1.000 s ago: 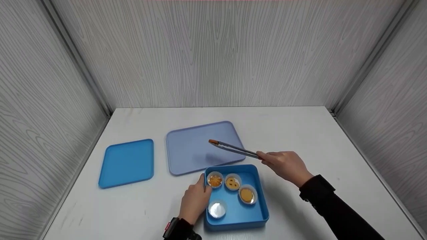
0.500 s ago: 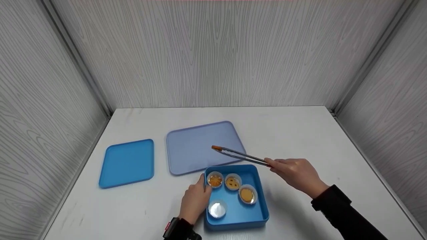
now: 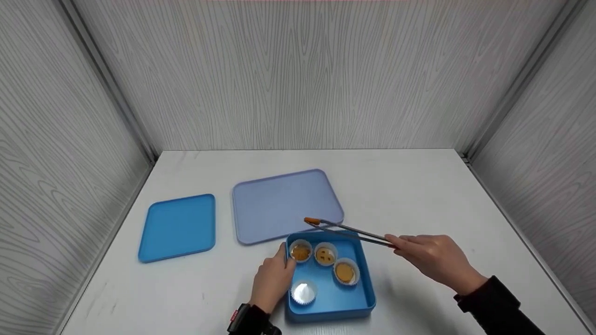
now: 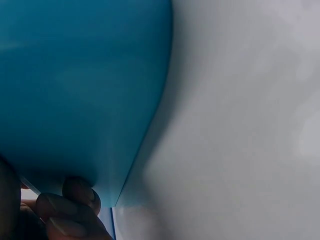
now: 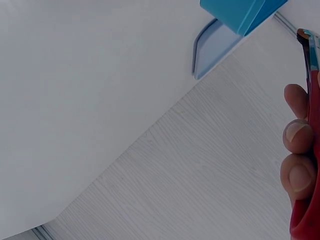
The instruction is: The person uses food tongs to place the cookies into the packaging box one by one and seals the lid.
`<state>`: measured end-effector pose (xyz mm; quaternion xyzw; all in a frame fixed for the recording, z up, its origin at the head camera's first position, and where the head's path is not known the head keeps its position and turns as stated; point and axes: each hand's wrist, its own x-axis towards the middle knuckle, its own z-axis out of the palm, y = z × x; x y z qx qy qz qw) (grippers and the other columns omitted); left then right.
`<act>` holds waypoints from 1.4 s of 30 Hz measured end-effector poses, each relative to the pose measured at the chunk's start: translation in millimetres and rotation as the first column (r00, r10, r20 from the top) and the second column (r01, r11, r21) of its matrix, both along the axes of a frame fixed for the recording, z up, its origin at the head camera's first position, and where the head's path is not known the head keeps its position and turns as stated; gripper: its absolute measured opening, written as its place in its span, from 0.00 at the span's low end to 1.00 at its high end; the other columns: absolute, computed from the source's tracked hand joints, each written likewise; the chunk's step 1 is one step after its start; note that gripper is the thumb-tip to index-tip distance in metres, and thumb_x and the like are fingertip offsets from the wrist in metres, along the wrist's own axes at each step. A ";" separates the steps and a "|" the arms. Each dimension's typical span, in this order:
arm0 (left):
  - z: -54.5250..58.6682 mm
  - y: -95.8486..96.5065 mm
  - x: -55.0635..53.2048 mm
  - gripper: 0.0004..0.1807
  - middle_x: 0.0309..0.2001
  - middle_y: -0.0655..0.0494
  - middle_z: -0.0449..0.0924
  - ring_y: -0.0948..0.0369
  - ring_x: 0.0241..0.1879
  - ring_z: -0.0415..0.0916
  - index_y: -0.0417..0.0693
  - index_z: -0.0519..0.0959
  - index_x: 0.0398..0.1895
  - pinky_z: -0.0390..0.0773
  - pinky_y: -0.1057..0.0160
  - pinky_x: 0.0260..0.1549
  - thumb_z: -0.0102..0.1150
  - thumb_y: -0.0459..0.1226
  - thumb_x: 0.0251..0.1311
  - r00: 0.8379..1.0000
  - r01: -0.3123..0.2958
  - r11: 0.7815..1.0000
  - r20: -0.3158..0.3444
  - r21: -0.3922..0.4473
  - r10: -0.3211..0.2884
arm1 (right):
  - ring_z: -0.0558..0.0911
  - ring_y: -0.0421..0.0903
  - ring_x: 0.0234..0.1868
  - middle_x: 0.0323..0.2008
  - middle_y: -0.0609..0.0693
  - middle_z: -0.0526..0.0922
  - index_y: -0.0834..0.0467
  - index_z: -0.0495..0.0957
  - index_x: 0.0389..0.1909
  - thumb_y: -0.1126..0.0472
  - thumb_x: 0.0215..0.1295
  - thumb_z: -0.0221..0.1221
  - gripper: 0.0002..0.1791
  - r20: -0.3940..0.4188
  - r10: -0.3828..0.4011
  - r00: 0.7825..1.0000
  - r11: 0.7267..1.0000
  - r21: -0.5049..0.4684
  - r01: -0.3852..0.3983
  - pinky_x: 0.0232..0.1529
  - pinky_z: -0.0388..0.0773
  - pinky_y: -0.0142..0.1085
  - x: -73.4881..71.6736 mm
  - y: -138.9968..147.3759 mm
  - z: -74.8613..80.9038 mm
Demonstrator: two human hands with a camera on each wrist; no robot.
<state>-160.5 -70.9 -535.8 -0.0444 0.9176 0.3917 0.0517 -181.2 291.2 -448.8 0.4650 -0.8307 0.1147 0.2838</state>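
My left hand (image 3: 274, 281) grips the left wall of a blue box (image 3: 336, 298). In the left wrist view several fingertips (image 4: 77, 192) meet the wall's outer face. My right hand (image 3: 435, 258) holds long tongs (image 3: 372, 235), whose red handles (image 5: 315, 117) show in the right wrist view. Between the tong tips is a small orange-brown piece (image 3: 312, 221), above the box's far edge; its kind is unclear. Inside the box are a cup with an orange-topped treat (image 3: 300, 252), one with a holed biscuit (image 3: 324, 255), one with a plain round biscuit (image 3: 345, 272), and a bare silvery cup (image 3: 303, 293).
A lilac tray (image 3: 272, 204) lies directly behind the box, near its far edge. Farther left on the white table (image 3: 414, 186) is a flat blue tray (image 3: 179, 228). Grey wood-grain walls (image 3: 298, 74) enclose the back and both sides.
My right hand has come nearer and to the right, bringing the tongs and the orange-brown piece from over the lilac tray to the box's far edge. My left hand and the box stay put.
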 end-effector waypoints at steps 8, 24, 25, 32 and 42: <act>1.4 1.1 -0.3 0.34 0.65 0.36 0.76 0.45 0.52 0.83 0.35 0.65 0.75 0.77 0.40 0.56 0.49 0.44 0.70 1.000 -0.011 1.000 0.020 0.000 0.011 | 0.86 0.32 0.30 0.37 0.40 0.90 0.51 0.84 0.61 0.49 0.76 0.56 0.19 0.039 0.039 0.998 0.999 0.025 -0.040 0.29 0.81 0.26 12.4 10.0 0.8; 0.6 0.5 -0.8 0.34 0.38 0.41 0.84 0.57 0.26 0.73 0.35 0.65 0.75 0.74 0.55 0.29 0.47 0.43 0.69 1.000 0.000 1.000 0.001 -0.024 0.000 | 0.87 0.34 0.30 0.36 0.44 0.91 0.53 0.85 0.58 0.64 0.48 0.77 0.31 0.152 0.157 0.976 0.985 0.042 -0.165 0.29 0.80 0.25 27.7 7.1 -1.5; 0.8 0.5 -1.1 0.34 0.32 0.45 0.81 0.58 0.24 0.70 0.35 0.64 0.75 0.71 0.56 0.27 0.47 0.43 0.69 1.000 -0.001 1.000 0.010 -0.018 0.001 | 0.87 0.34 0.30 0.36 0.43 0.91 0.53 0.85 0.58 0.65 0.47 0.77 0.32 0.158 0.165 0.973 0.984 0.044 -0.174 0.29 0.80 0.24 28.2 6.4 -1.6; 0.4 1.1 -1.7 0.34 0.50 0.39 0.84 0.58 0.29 0.73 0.35 0.64 0.75 0.79 0.51 0.37 0.47 0.43 0.69 1.000 -0.003 1.000 0.025 -0.006 0.003 | 0.87 0.33 0.30 0.36 0.42 0.91 0.54 0.85 0.58 0.66 0.45 0.78 0.33 0.218 0.202 0.955 0.975 0.050 -0.217 0.31 0.80 0.23 32.0 2.3 -1.6; 1.0 0.8 -0.9 0.34 0.57 0.37 0.82 0.56 0.27 0.72 0.34 0.64 0.75 0.75 0.53 0.34 0.48 0.43 0.69 1.000 0.000 1.000 0.023 -0.006 0.001 | 0.87 0.32 0.31 0.35 0.41 0.91 0.51 0.86 0.56 0.66 0.45 0.78 0.32 0.267 0.195 0.944 0.971 0.085 -0.225 0.32 0.80 0.23 36.6 -4.2 0.9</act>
